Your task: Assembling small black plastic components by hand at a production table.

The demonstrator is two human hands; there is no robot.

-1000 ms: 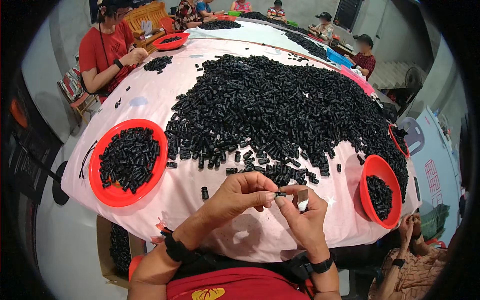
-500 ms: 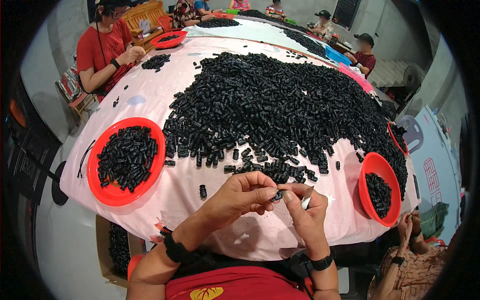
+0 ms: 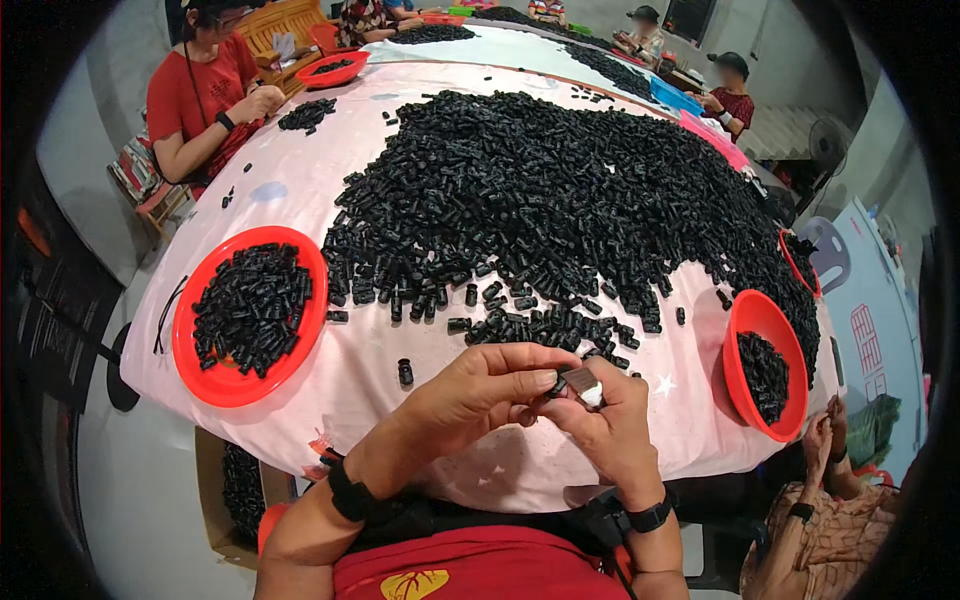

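Over the near edge of the table, my two hands meet. Pinched between the thumb and fingers of my left hand [image 3: 495, 388] is a small black cylindrical piece [image 3: 556, 385], mostly hidden by the fingertips. My right hand [image 3: 618, 430] grips a small flat brownish blade [image 3: 582, 379] with a white wrapping on its lower part, its end right beside the black piece. Whether blade and piece touch I cannot tell. Just beyond the hands lies a large pile of similar black pieces [image 3: 520, 190]. A single piece [image 3: 405, 371] stands apart, left of my hands.
Red bowls of black pieces stand at left [image 3: 184, 335] and right [image 3: 768, 315] on the pink tablecloth [image 3: 350, 430]. A person in red [image 3: 205, 100] works at far left, with others farther back. Another person's hands [image 3: 825, 440] are at lower right. A carton [image 3: 215, 490] sits below the table.
My right hand has turned, so the flat face of the blade now shows beside the black piece. The view has shifted slightly; my left hand keeps its pinch.
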